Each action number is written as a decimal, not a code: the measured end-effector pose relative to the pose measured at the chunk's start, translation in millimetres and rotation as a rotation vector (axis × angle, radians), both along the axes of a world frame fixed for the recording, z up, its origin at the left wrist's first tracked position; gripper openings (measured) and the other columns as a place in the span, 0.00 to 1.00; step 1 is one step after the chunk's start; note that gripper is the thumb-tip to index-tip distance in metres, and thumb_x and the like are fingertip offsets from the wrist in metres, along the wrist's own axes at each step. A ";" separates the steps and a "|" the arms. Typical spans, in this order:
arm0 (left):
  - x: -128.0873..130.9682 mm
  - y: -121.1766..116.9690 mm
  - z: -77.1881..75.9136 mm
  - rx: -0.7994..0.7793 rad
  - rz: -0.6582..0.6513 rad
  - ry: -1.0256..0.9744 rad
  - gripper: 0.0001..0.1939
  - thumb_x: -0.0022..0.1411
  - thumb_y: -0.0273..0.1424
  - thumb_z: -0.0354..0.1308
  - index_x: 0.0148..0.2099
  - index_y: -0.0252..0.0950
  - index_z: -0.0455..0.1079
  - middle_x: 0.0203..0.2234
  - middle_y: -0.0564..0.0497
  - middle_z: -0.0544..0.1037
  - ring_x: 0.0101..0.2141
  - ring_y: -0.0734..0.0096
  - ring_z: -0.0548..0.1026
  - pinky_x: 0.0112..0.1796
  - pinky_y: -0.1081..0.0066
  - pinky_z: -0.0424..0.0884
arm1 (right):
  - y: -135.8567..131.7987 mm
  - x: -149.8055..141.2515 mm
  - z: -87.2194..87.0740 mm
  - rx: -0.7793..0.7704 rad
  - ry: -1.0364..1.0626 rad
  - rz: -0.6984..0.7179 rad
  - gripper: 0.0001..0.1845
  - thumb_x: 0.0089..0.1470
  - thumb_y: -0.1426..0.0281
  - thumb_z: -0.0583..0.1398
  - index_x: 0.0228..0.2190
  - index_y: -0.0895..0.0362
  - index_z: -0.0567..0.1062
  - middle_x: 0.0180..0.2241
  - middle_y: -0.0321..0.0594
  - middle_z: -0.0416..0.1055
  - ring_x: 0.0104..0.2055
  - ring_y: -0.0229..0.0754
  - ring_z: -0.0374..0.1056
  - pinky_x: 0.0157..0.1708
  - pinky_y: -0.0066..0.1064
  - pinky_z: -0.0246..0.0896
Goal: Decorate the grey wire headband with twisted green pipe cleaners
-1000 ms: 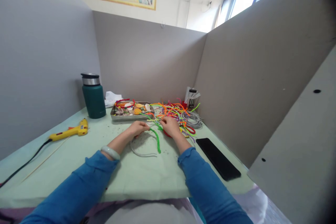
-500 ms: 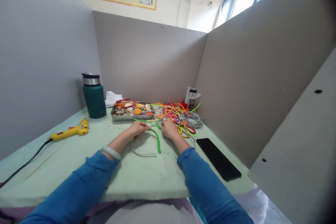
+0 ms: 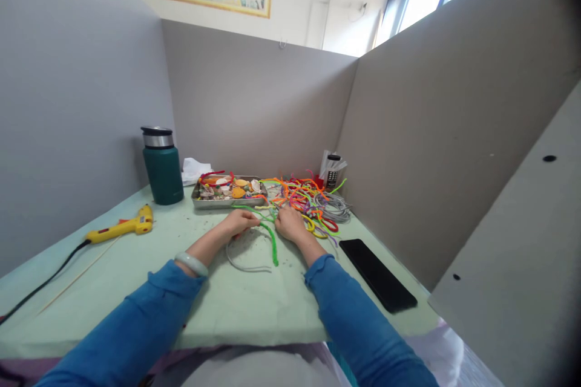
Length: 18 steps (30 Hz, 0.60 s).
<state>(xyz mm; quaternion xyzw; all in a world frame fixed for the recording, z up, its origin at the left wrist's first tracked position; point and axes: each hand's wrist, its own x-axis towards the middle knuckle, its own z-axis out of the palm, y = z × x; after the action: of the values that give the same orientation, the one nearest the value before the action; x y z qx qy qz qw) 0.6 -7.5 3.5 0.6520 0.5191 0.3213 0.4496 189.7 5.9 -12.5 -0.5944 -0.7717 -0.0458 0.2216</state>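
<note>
My left hand (image 3: 241, 222) pinches a green pipe cleaner (image 3: 273, 245), whose fuzzy, thicker end curves down toward me. My right hand (image 3: 290, 222) is closed just to the right, its fingertips on thinner green strands between the two hands. Exactly how those strands join the thick part is too small to make out. Below my left hand a grey wire or stem (image 3: 247, 268) curves over the table. Right behind my right hand lies a tangled heap of coloured pipe cleaners (image 3: 302, 193).
A metal tray (image 3: 229, 204) of shells and stones stands at the back, beside a green bottle (image 3: 162, 172). A yellow glue gun (image 3: 120, 228) and a thin stick (image 3: 79, 275) lie left. On the right are a black phone (image 3: 377, 275) and a grey coil (image 3: 336, 208). Grey partitions surround the table.
My right hand shifts slightly right and then back left, toward my left hand. A thin green strand now shows behind my left hand. My left hand stays nearly still.
</note>
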 end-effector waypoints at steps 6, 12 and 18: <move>-1.8 1.6 -1.7 0.014 -0.025 0.006 0.20 0.42 0.46 0.63 0.28 0.34 0.69 0.12 0.59 0.58 0.13 0.82 0.53 0.14 0.75 0.47 | 13.2 10.4 9.6 0.035 0.757 0.133 0.08 0.54 0.68 0.50 0.28 0.57 0.66 0.24 0.37 0.70 0.27 0.37 0.64 0.31 0.28 0.55; -3.2 3.0 -3.6 0.012 -0.030 0.007 0.19 0.43 0.45 0.62 0.30 0.33 0.70 0.11 0.59 0.57 0.12 0.81 0.53 0.14 0.75 0.47 | 11.8 19.4 18.8 0.148 0.927 0.126 0.11 0.55 0.65 0.48 0.28 0.57 0.66 0.22 0.36 0.68 0.26 0.39 0.63 0.30 0.29 0.56; -2.5 2.3 -3.0 0.010 -0.042 0.024 0.19 0.43 0.45 0.62 0.30 0.33 0.71 0.12 0.58 0.58 0.12 0.81 0.53 0.14 0.75 0.47 | -3.8 24.6 27.4 0.483 0.447 -0.180 0.15 0.53 0.66 0.54 0.41 0.60 0.70 0.44 0.50 0.67 0.47 0.48 0.60 0.45 0.35 0.52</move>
<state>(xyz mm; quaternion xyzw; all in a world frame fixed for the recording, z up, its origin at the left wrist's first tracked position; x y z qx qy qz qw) -1.9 -5.1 0.5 0.6688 0.5091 0.3064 0.4468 214.3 2.1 14.9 -0.5859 -0.6153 -0.1150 0.5147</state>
